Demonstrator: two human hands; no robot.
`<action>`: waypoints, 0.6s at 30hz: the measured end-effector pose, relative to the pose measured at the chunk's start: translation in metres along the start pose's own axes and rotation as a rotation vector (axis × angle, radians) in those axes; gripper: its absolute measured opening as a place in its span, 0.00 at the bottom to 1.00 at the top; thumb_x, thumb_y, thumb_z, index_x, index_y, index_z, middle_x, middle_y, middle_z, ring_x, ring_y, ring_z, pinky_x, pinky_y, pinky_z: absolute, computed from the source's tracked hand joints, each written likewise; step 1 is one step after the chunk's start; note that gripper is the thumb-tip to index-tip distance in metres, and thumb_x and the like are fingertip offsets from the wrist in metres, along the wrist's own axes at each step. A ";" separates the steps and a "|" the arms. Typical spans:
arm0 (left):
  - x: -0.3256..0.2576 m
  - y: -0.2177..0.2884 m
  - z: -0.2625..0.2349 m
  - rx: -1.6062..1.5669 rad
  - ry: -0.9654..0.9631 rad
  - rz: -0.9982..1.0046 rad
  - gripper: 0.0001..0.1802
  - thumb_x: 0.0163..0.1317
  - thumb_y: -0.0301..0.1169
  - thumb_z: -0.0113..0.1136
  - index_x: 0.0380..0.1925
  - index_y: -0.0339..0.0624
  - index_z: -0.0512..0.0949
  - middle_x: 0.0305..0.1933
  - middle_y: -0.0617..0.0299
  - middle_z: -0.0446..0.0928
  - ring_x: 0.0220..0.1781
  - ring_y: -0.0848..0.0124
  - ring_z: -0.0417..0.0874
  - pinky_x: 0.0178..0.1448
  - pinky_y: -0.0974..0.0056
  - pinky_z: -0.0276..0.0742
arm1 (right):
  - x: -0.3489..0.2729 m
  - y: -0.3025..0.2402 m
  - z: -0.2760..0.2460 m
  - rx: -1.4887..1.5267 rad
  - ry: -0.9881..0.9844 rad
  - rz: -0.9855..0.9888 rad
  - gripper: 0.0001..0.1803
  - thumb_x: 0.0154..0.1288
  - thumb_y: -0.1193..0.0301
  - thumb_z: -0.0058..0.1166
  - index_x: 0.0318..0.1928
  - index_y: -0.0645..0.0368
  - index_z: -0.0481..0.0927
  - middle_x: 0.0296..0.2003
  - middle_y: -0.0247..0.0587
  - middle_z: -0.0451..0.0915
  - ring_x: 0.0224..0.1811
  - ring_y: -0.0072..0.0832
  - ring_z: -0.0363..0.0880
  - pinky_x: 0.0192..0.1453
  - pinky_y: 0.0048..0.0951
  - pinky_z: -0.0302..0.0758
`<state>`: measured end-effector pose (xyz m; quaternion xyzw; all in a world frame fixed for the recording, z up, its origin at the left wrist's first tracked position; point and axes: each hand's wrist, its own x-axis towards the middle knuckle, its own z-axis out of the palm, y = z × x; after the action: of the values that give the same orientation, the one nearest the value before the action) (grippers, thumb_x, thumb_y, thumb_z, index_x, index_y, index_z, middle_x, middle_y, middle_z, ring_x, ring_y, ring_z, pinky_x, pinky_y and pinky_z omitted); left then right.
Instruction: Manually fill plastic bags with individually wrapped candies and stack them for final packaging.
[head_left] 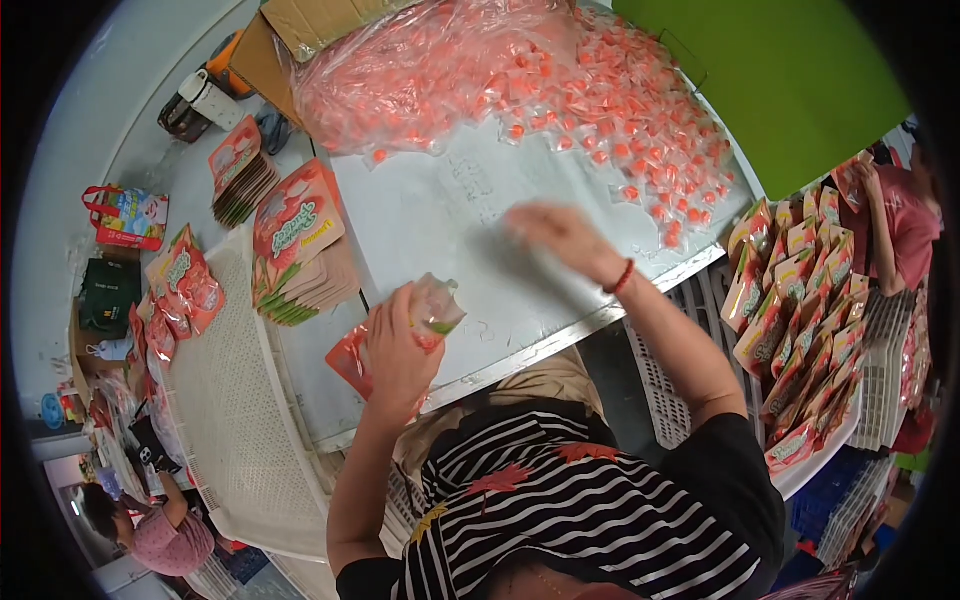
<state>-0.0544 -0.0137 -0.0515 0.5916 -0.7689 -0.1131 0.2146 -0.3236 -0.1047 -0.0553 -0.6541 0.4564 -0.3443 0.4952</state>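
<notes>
Hands, head cam: L hand (400,345) is wrapped around a printed pouch (440,320), see-thru end tipped up to the R, near the front edge of the tabletop (410,230). More red film shows L of that hand; can't tell if same pouch or another one under it. R hand (568,240) is over the tabletop btwn the pouch and the sweets, fingers motion-blurred, so can't tell if it's holding anything; red bracelet (622,277) on that wrist. Pile of small wrapped red sweets (640,150) spread along the far R part of the tabletop, next to a big clear plastic bag (430,75) full of the same, w/ a cardboard box (265,75) at its L. Fanned stack of flat pouches (300,225) just L of the L hand, 2nd stack (240,175) behind it. Far L: perf'd white tray (225,400), w/ several red pouches (190,285) near its back end; tote bag (125,225) and white bottle (208,100) further back. R side: tub of upright pouches (800,320) beside the tabletop, green panel (780,90) behind. Co-worker in pink (905,235) far R, another person (172,540) bottom L.
</notes>
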 end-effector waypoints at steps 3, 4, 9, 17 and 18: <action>-0.002 0.010 -0.013 -0.078 0.044 -0.001 0.41 0.46 0.29 0.69 0.61 0.38 0.61 0.53 0.48 0.73 0.55 0.51 0.75 0.61 0.54 0.67 | 0.024 0.068 -0.076 -0.796 0.643 -0.174 0.22 0.64 0.59 0.52 0.55 0.55 0.74 0.54 0.49 0.74 0.57 0.46 0.70 0.62 0.45 0.64; -0.003 0.011 -0.014 -0.135 0.078 -0.001 0.42 0.46 0.28 0.70 0.61 0.38 0.60 0.54 0.48 0.73 0.54 0.52 0.76 0.60 0.54 0.68 | 0.031 0.081 -0.091 -1.055 0.753 -0.199 0.23 0.64 0.58 0.51 0.56 0.54 0.74 0.58 0.49 0.71 0.61 0.48 0.67 0.65 0.49 0.60; -0.006 0.004 -0.012 -0.235 0.191 -0.044 0.42 0.47 0.26 0.70 0.62 0.37 0.59 0.55 0.47 0.73 0.54 0.55 0.78 0.56 0.57 0.74 | 0.045 0.097 -0.073 -1.242 0.684 0.068 0.27 0.66 0.50 0.44 0.59 0.52 0.71 0.63 0.50 0.64 0.66 0.51 0.59 0.67 0.56 0.54; -0.022 0.001 -0.014 -0.207 0.251 -0.090 0.43 0.47 0.24 0.69 0.63 0.39 0.58 0.51 0.46 0.75 0.51 0.55 0.81 0.53 0.58 0.77 | 0.037 0.100 -0.008 -0.886 0.459 -0.384 0.20 0.67 0.59 0.45 0.55 0.52 0.72 0.58 0.46 0.69 0.61 0.45 0.67 0.62 0.46 0.62; -0.028 -0.003 -0.017 -0.208 0.271 -0.131 0.43 0.47 0.24 0.69 0.63 0.40 0.58 0.49 0.45 0.76 0.50 0.55 0.81 0.53 0.58 0.77 | 0.036 0.081 -0.008 -0.873 0.437 -0.390 0.20 0.67 0.59 0.45 0.55 0.52 0.72 0.58 0.46 0.69 0.61 0.45 0.67 0.62 0.46 0.62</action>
<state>-0.0380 0.0136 -0.0431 0.6249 -0.6768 -0.1250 0.3686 -0.3389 -0.1488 -0.1316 -0.7854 0.5198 -0.3361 -0.0035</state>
